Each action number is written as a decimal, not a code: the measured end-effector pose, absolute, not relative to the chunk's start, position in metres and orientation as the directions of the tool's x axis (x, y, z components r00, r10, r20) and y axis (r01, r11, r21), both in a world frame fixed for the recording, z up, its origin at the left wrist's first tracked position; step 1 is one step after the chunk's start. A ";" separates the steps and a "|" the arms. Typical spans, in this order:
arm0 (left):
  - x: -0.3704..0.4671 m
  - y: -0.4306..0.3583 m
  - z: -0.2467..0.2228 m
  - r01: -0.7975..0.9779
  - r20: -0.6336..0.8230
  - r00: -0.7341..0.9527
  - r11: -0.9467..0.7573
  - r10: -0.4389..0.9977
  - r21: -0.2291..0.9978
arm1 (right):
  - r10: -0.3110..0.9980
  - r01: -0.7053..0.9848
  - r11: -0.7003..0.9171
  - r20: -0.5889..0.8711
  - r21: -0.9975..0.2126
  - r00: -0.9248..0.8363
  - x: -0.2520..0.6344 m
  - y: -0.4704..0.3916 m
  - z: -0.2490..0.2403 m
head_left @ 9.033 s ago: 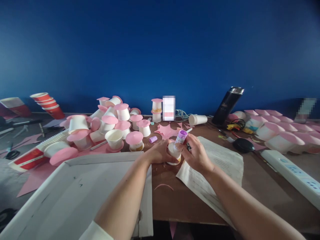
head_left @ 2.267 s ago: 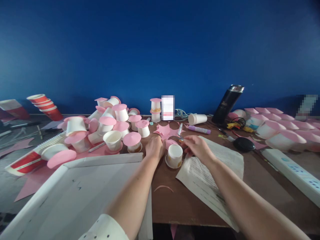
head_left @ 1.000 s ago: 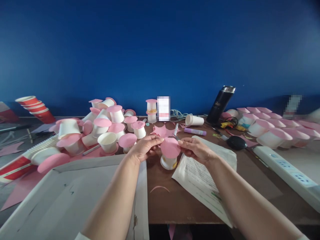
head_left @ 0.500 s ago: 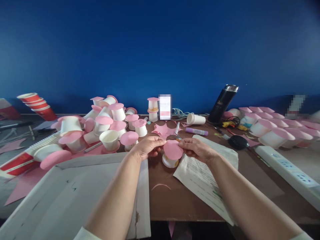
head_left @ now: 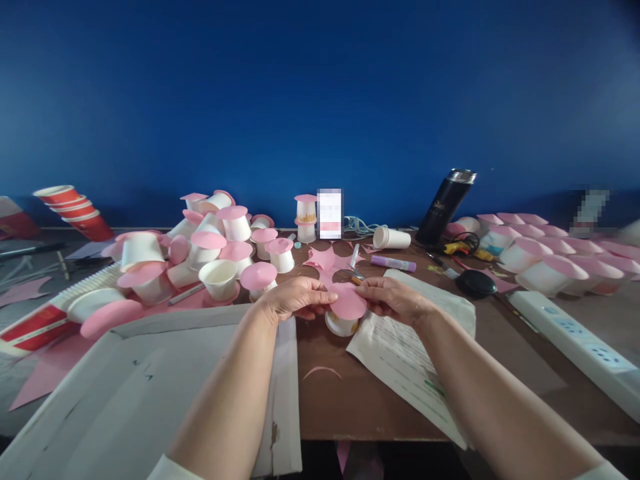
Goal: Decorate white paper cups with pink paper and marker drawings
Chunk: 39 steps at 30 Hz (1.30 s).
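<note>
A round pink paper disc is pinched at its left edge by my left hand and at its right edge by my right hand. Right below the disc is a white paper cup, mostly covered by it; whether they touch is hidden. Behind my hands lies pink scrap paper with rounded cut-outs. A thin curved pink strip rests on the brown table in front of the cup.
Many pink-topped cups crowd the left, above a grey-white board. More capped cups stand at the right, near a power strip, a black bottle and a printed sheet. A purple tube lies behind.
My left hand has shifted slightly, its fingers further over the disc's edge. The disc sits a little lower and flatter above the cup.
</note>
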<state>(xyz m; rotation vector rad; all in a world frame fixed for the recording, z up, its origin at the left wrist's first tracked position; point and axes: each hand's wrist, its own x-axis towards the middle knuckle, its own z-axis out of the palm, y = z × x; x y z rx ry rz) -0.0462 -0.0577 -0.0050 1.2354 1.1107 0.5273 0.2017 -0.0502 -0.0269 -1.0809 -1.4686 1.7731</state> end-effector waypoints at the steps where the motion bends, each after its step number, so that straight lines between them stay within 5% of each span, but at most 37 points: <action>1: -0.046 -0.057 -0.005 0.233 -0.379 0.416 0.306 0.827 0.923 | 0.836 0.057 -0.219 -0.218 -0.974 -0.504 0.202 -0.050 -0.027; 9: -0.045 -0.059 -0.002 0.205 -0.386 0.395 0.330 0.834 0.922 | 0.799 0.123 -0.247 -0.274 -0.961 -0.535 0.205 -0.047 -0.027; 18: -0.045 -0.057 -0.004 0.086 -0.383 0.303 0.375 0.873 0.923 | 0.869 -0.017 -0.295 -0.261 -0.955 -0.419 0.192 -0.050 -0.030; 39: -0.049 -0.054 -0.013 0.125 -0.415 0.391 0.400 0.821 0.908 | 0.813 0.008 -0.394 -0.353 -0.919 -0.464 0.196 -0.052 -0.030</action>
